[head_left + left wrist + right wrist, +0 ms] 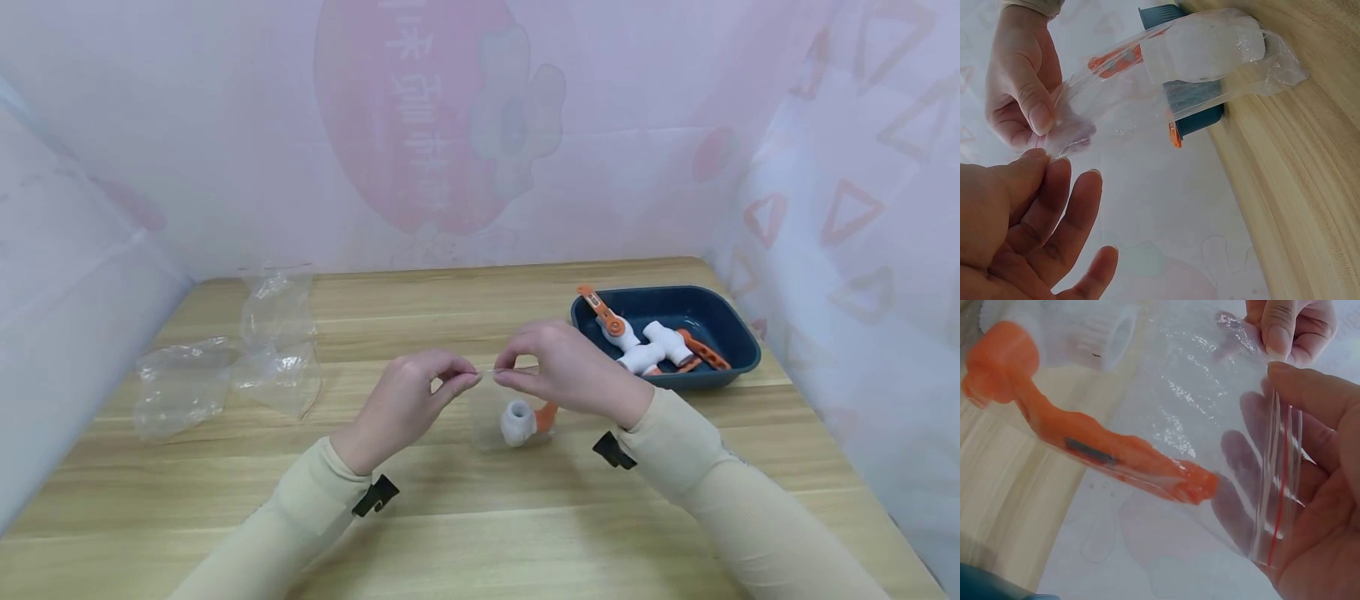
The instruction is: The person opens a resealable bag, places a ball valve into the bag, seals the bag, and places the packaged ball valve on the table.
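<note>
Head view | white valve with orange handle (521, 423), inside clear zip bag (486, 425) — over the wooden table (450, 550), central | my left hand (411, 402) pinches the bag's zip end; my right hand (568, 371) pinches it too, just beside | dark blue tray (712, 380) to the right, white-and-orange valves (662, 345) in it — loose clear bags (183, 387) lie left

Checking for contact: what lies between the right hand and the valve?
The clear bag: the right wrist view shows the valve inside it, the right hand gripping its edge.
</note>
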{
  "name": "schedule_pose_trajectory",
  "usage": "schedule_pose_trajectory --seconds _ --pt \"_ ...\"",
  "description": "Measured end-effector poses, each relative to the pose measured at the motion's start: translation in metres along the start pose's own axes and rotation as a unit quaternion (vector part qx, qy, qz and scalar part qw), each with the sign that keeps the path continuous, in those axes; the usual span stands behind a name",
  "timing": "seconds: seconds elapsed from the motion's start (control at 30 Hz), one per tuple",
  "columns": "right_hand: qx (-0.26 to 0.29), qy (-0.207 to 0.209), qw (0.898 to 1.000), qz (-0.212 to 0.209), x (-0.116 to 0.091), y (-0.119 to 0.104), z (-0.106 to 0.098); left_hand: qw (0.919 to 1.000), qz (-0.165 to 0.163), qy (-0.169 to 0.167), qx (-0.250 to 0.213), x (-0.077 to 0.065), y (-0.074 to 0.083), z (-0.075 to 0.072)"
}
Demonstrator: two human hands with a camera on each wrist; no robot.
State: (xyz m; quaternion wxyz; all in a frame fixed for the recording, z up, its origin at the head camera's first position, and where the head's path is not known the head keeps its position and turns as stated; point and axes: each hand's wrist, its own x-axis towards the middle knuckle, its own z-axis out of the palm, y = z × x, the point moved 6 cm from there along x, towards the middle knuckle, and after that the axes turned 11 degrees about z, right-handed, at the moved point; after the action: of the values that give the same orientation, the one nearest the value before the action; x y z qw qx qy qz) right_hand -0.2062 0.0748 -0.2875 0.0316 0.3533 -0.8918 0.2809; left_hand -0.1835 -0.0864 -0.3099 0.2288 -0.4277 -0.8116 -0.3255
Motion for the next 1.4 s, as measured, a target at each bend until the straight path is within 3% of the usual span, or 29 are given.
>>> schedule_pose_trajectory --seconds 0.23,0.57,0.8,1.4 --pt "-0.008 -0.006 1.0 -0.014 0.003 -0.001 0.002 1.0 -0.002 -0.007 -0.003 0.0 -0.001 0.0" --pt "0.004 -0.024 0.999 0.02 0.004 0.001 0.002 0.9999 0.01 -0.008 -0.011 0.0 0.003 0.0" --pt "0.028 -0.034 0.999 0.02 0.003 0.004 0.002 0.9998 0.021 -0.002 -0.001 -0.001 0.004 -0.001" --pt "0.045 -0.029 0.998 0.02 -0.004 0.011 -0.001 0.9992 0.037 0.011 0.003 -0.003 0.004 -0.001"
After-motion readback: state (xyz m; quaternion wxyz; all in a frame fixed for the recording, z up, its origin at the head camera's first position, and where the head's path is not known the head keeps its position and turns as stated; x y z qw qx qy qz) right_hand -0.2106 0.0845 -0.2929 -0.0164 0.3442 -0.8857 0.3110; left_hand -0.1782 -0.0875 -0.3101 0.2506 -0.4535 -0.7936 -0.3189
